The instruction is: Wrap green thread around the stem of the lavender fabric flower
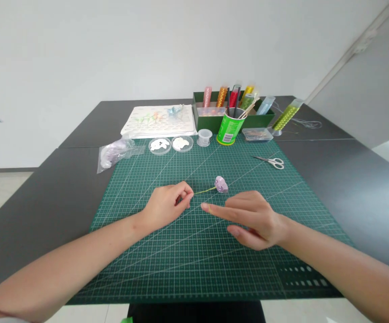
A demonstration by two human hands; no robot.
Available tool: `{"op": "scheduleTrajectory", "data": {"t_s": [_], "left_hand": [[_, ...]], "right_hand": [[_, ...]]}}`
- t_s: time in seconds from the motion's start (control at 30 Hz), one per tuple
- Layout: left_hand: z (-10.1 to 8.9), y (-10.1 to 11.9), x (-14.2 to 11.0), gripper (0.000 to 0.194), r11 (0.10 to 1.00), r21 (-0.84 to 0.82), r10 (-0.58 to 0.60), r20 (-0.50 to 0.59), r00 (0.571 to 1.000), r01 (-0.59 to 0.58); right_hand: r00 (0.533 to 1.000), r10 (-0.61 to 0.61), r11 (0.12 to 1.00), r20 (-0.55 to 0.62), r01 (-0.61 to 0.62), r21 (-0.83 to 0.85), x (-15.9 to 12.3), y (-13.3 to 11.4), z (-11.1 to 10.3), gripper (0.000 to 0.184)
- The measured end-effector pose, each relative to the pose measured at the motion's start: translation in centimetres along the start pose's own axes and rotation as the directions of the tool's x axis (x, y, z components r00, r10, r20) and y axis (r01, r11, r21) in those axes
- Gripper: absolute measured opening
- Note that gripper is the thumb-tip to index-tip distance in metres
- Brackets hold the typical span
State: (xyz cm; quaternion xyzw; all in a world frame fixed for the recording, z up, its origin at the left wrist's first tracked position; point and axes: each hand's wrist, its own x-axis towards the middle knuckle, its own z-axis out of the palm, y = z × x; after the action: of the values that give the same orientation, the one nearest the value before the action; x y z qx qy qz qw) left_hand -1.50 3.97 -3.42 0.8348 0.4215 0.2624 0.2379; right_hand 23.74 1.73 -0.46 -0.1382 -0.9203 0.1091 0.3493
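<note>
Between the thumb and fingertips of my left hand [172, 202] is pinched the end of a thin green stem. At the stem's other end is a pale purple artificial flower [221, 184], pointing right above the green cutting mat [181, 255]. My right hand [251, 219] is just below and to the right of the flower, apart from it. Its index finger stretches left toward the stem's end and its thumb stands away from it. A small yellowish speck shows near that fingertip. Nothing is visibly held in the right hand.
White-handled scissors [275, 163] lie at the mat's right. Behind are two dishes of white pieces [159, 146], stacked clear pots [204, 137], a green can [229, 128] with sticks, and a green box [214, 122] of coloured tubes. A plastic bag [113, 153] lies left, near white foam sheets [130, 128].
</note>
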Motion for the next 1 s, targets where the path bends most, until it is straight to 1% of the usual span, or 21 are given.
{"op": "scheduleTrajectory", "data": {"t_s": [0.1, 0.17, 0.3, 0.43, 0.53, 0.67, 0.83, 0.9, 0.97, 1.0], "left_hand": [[0.2, 0.4, -0.3, 0.015, 0.997, -0.036, 0.074, 0.063, 0.995, -0.072], [0.3, 0.6, -0.4, 0.014, 0.989, -0.075, 0.132, 0.1, 0.986, -0.125], [0.5, 0.8, -0.7, 0.011, 0.974, -0.141, 0.201, 0.16, 0.967, -0.179], [0.4, 0.9, -0.7, 0.014, 0.96, -0.193, 0.245, 0.215, 0.945, -0.205], [0.3, 1.0, -0.8, 0.018, 0.958, -0.2, 0.249, 0.23, 0.941, -0.205], [0.1, 1.1, -0.8, 0.018, 0.954, -0.239, 0.23, 0.199, 0.953, -0.181], [-0.1, 1.3, -0.8, 0.016, 0.942, -0.286, 0.217, 0.125, 0.968, -0.174], [-0.2, 1.4, -0.8, 0.015, 0.942, -0.295, 0.193, 0.085, 0.978, -0.16], [-0.3, 1.5, -0.8, 0.015, 0.942, -0.308, 0.152, 0.036, 0.988, -0.134], [-0.3, 1.5, -0.8, 0.015, 0.941, -0.314, 0.13, 0.008, 0.991, -0.121]], "right_hand": [[0.999, -0.029, 0.978, 0.03, 0.034, -0.208, -0.3, 1.3, -0.8, 0.055], [0.998, -0.024, 0.953, 0.063, 0.042, -0.3, -0.5, 2.0, -1.2, 0.06], [0.989, 0.03, 0.94, 0.146, 0.022, -0.34, -0.7, 3.2, -1.6, 0.066], [0.976, 0.087, 0.921, 0.201, -0.002, -0.389, -0.8, 3.7, -1.7, 0.063], [0.959, 0.169, 0.906, 0.227, -0.06, -0.42, -1.0, 4.0, -1.6, 0.062], [0.929, 0.269, 0.879, 0.255, -0.128, -0.46, -1.3, 4.6, -1.2, 0.065], [0.91, 0.318, 0.863, 0.266, -0.162, -0.479, -1.9, 5.4, -0.6, 0.073], [0.897, 0.35, 0.861, 0.271, -0.193, -0.471, -2.1, 5.6, -0.4, 0.076], [0.866, 0.404, 0.858, 0.295, -0.247, -0.451, -2.1, 5.7, -0.2, 0.076], [0.842, 0.438, 0.853, 0.314, -0.279, -0.44, -2.1, 5.7, -0.1, 0.075]]}}
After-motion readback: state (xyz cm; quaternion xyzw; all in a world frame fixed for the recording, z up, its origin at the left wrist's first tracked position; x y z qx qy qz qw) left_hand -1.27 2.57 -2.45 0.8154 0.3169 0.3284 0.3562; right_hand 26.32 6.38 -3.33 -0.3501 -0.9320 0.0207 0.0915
